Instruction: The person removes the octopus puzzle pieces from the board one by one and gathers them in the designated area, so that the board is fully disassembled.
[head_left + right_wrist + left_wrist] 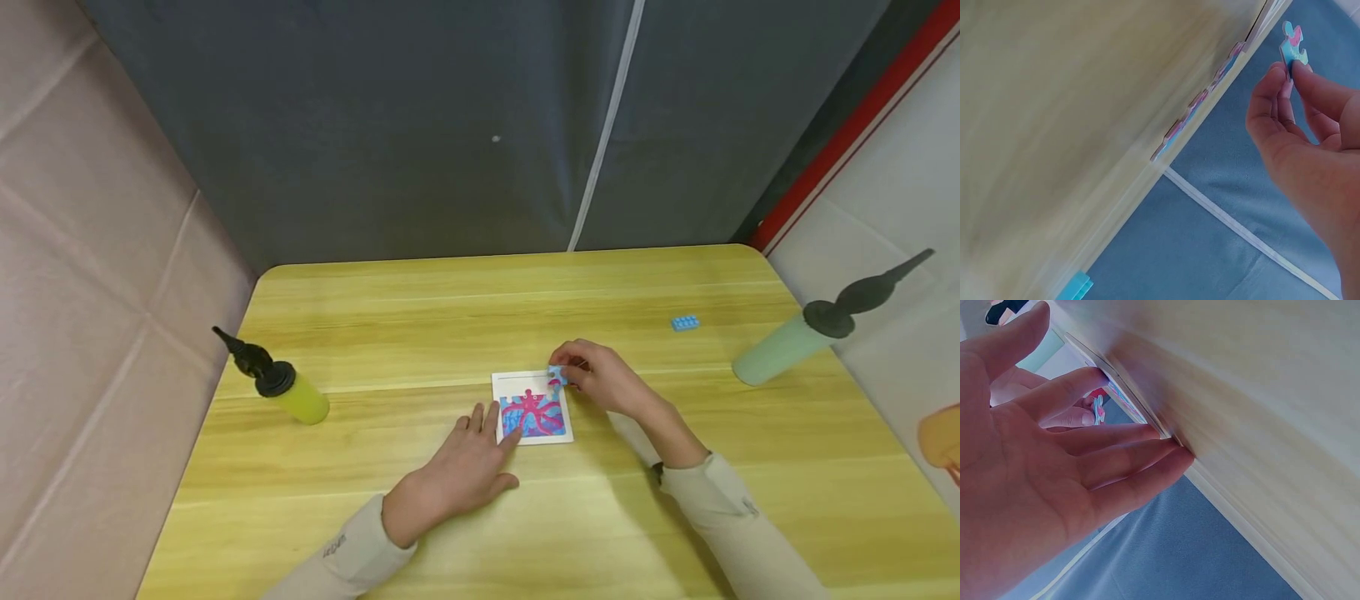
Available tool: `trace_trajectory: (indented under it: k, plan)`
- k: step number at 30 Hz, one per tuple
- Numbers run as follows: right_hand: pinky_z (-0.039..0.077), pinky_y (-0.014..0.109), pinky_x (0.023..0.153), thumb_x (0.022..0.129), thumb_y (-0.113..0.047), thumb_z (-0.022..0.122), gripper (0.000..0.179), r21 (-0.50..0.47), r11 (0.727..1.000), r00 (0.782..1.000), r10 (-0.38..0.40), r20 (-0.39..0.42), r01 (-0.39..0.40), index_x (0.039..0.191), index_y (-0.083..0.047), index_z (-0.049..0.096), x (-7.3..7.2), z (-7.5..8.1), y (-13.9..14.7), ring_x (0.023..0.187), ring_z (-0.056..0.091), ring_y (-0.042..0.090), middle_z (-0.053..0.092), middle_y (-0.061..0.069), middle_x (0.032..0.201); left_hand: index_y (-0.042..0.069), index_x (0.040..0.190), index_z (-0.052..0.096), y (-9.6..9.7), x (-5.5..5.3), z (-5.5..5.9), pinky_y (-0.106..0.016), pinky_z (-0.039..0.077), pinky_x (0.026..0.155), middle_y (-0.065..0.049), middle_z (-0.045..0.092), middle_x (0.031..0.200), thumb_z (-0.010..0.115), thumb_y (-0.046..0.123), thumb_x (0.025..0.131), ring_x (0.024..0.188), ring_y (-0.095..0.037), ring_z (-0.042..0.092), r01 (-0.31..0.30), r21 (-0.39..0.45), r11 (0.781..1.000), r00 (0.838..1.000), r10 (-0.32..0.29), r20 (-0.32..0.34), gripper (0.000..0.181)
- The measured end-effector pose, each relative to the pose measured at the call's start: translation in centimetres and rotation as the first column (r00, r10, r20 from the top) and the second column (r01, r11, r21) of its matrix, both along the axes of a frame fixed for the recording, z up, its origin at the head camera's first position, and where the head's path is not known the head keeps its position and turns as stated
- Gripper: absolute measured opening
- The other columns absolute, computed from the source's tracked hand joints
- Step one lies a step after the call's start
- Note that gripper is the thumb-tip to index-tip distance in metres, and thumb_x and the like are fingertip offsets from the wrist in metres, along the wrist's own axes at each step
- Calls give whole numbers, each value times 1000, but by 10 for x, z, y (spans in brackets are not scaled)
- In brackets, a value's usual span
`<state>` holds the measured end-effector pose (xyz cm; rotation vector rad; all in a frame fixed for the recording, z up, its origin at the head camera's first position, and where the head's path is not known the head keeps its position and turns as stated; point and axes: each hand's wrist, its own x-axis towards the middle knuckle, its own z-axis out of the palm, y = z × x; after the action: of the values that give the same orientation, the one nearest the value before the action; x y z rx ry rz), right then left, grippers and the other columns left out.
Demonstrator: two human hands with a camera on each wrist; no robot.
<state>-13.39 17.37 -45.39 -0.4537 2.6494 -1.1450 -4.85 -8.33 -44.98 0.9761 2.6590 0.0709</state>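
A white puzzle tray (pixel 567 429) lies on the table, with a pink octopus picture (pixel 532 412) on blue partly filling it. My left hand (pixel 468 467) rests at the tray's left edge, fingers stretched out; in the left wrist view its fingertips (pixel 1175 447) touch the edge. Between thumb and fingers, my right hand (pixel 600 379) pinches a blue and pink jigsaw piece (pixel 557 375) over the tray's upper right corner. The right wrist view shows this piece (pixel 1294 47) raised and tilted, its lower end covered by the fingertips.
A light blue toy brick (pixel 686 322) lies at the back right of the table (pixel 360 317). A yellow bottle (pixel 303 400) with a black nozzle stands at the left, a pale green one (pixel 780 350) at the right. Behind the table hangs a dark grey curtain (pixel 390 133).
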Motion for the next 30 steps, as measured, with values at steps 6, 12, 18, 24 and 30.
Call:
trace_trajectory:
  k: [6, 12, 18, 24, 30]
  plan:
    - [56, 31, 79, 101, -2, 61, 16, 3, 1000, 1000, -7, -13, 7, 111, -9, 72, 1, 1, 4, 89, 63, 20, 70, 7, 103, 17, 156, 48, -1, 0, -1, -55, 41, 117, -33, 35, 161, 61, 52, 100, 148, -50, 39, -1, 3, 1000, 1000, 1, 6, 67]
    - [56, 37, 84, 102, -3, 60, 17, 15, 1000, 1000, -23, -20, 24, 112, -8, 73, 1, 1, 10, 90, 65, 20, 72, 7, 107, 17, 156, 48, -1, 0, -2, -55, 43, 116, -33, 35, 161, 61, 52, 100, 147, -50, 40, 10, 5, 1000, 1000, -10, -10, 67]
    - [56, 39, 85, 102, -3, 60, 16, 31, 999, 999, -29, -32, 30, 111, -7, 73, -1, 2, 15, 90, 64, 21, 71, 9, 107, 16, 155, 48, 0, -2, -1, -55, 43, 116, -34, 36, 160, 61, 52, 100, 147, -51, 41, 18, 10, 1000, 999, -18, -30, 67]
    - [56, 39, 85, 102, -1, 58, 18, 46, 999, 998, -24, -64, 27, 111, -5, 72, -1, 3, 22, 92, 64, 22, 72, 9, 107, 16, 155, 49, -1, -3, -1, -54, 44, 115, -33, 38, 159, 62, 52, 100, 146, -50, 42, 21, 2, 1000, 999, -21, -40, 67]
    - [55, 33, 80, 102, 0, 56, 19, 46, 998, 998, -34, -44, 36, 112, -4, 72, 1, 0, 28, 92, 65, 22, 72, 10, 107, 16, 155, 49, -1, -1, -1, -55, 44, 115, -34, 37, 159, 63, 51, 100, 146, -51, 42, 15, 9, 1000, 1000, -15, -20, 67]
